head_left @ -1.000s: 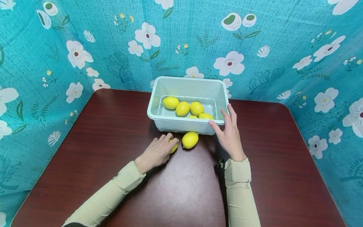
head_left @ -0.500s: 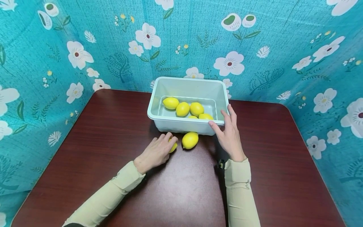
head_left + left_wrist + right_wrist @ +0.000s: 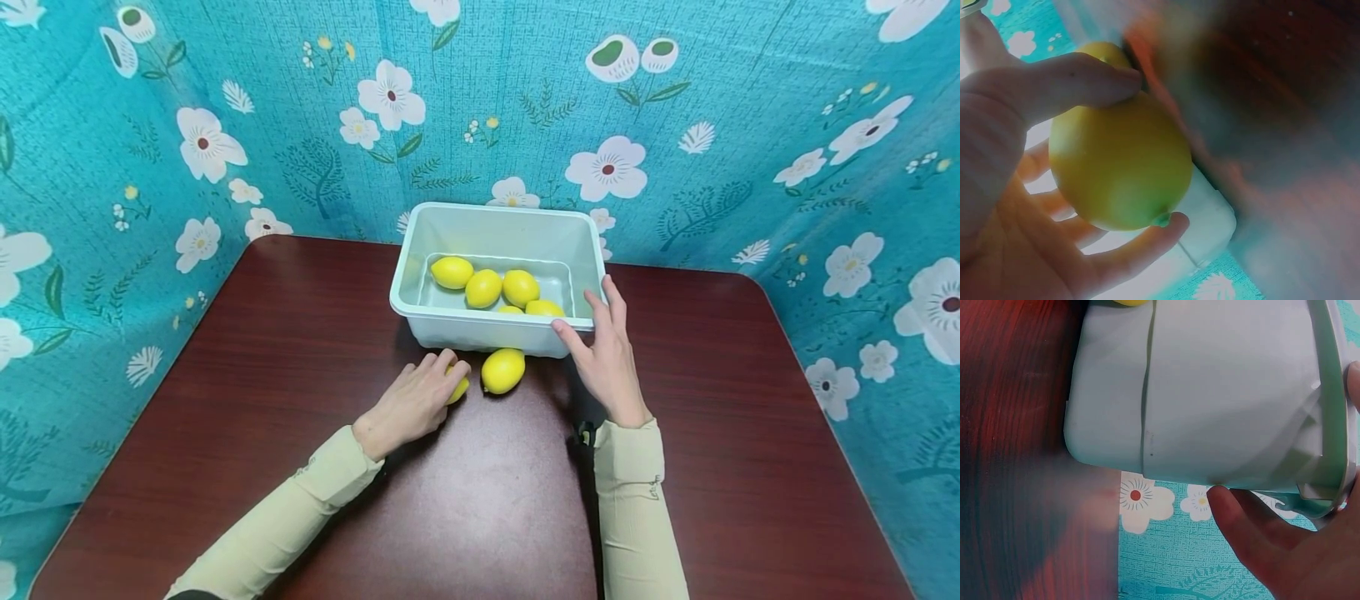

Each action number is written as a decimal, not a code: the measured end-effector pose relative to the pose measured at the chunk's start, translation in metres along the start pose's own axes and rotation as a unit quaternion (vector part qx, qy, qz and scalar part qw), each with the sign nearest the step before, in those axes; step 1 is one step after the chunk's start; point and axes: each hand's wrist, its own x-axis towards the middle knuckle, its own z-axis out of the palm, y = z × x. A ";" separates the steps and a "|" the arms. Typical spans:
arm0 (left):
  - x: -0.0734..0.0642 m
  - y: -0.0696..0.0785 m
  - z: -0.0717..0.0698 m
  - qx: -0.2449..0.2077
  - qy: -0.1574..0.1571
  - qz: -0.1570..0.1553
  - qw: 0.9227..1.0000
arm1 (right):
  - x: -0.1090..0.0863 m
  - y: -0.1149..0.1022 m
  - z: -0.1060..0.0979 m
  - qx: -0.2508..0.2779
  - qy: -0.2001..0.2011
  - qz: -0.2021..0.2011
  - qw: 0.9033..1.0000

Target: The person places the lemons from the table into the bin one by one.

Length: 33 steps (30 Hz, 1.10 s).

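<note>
In the head view my left hand [image 3: 411, 402] grips a yellow lemon [image 3: 1119, 162] on the table, just in front of the pale green plastic bin [image 3: 480, 332]. The left wrist view has the thumb across this lemon and the fingers spread around its other side. A second lemon [image 3: 503, 371] lies close to its right, by the bin's front wall. Several lemons [image 3: 483, 288] rest inside the bin; the front wall partly hides some. My right hand [image 3: 611, 367] holds the bin's front right corner, thumb at the front rim and fingers along the right side.
The dark reddish-brown table [image 3: 300, 325] extends to both sides of the bin. Behind it and at the sides hangs a turquoise cloth [image 3: 480, 100] with white flowers, close to the table's back edge.
Almost nothing differs. Both hands, the bin and the lemons stay in the same places across the head frames.
</note>
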 end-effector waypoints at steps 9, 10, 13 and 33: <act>-0.001 0.001 -0.003 -0.002 0.007 0.004 1.000 | 0.000 0.002 0.001 -0.001 0.001 0.002 1.000; -0.001 0.001 -0.004 -0.001 0.010 0.006 1.000 | 0.000 0.002 0.001 -0.001 0.001 0.002 1.000; -0.001 0.001 -0.004 0.002 0.013 0.009 1.000 | 0.000 0.002 0.001 0.000 0.002 0.003 1.000; 0.001 0.001 -0.010 0.002 0.025 0.014 1.000 | 0.000 0.002 0.002 0.004 0.001 0.007 1.000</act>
